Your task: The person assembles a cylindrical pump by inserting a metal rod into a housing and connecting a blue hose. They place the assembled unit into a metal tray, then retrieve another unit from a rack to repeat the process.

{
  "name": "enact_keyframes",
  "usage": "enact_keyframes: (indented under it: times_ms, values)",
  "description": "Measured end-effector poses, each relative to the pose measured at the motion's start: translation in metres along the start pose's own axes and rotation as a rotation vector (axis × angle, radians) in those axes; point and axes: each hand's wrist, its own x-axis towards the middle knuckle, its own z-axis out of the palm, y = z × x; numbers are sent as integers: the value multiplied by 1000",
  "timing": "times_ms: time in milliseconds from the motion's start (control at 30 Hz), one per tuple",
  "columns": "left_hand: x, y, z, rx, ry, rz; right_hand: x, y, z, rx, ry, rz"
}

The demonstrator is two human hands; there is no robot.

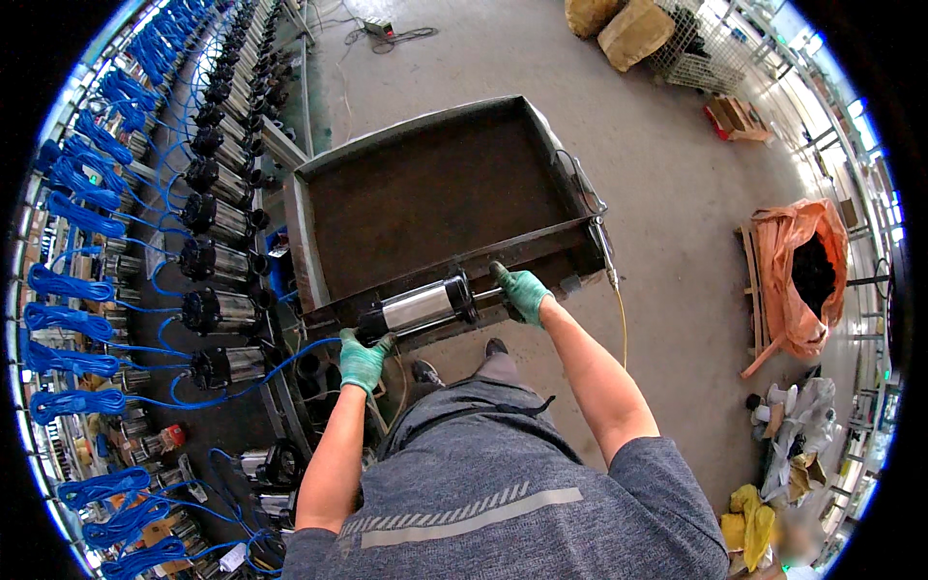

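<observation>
A submersible-style pump (421, 306) with a shiny steel body and black ends lies level across the near edge of a metal tank (440, 261). My left hand (362, 362), in a green glove, is closed around the pump's black left end, where a blue cable (307, 356) runs off to the left. On the other side my right hand (526, 293), gloved too, grips the short rod or pipe that sticks out of the pump's right end. My fingers hide part of both ends. The tank looks dark inside; I cannot tell how deep any liquid is.
On the left stands a long row of similar pumps (224, 311), their blue cables coiled in bundles (70, 321) on a rack. A yellow hose (623, 333) drops from the tank's right corner. An orange sack (773, 280) and a wire cage (710, 53) stand on the right.
</observation>
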Motion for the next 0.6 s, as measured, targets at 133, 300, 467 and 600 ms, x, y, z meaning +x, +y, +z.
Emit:
enact_keyframes:
  times_ms: [133, 300, 467, 600]
  values:
    - [-5, 17, -4, 1, 7, -56, 19, 3, 1, -474, 130, -74]
    - [1, -2, 2, -23, 5, -17, 46, 36, 4, -747, 299, -449]
    - [1, -1, 3, -63, -13, -2, 54, 51, 3, -359, 291, -337]
    - [3, -6, 6, -7, -13, -29, 56, 51, -27, -161, -99, -216]
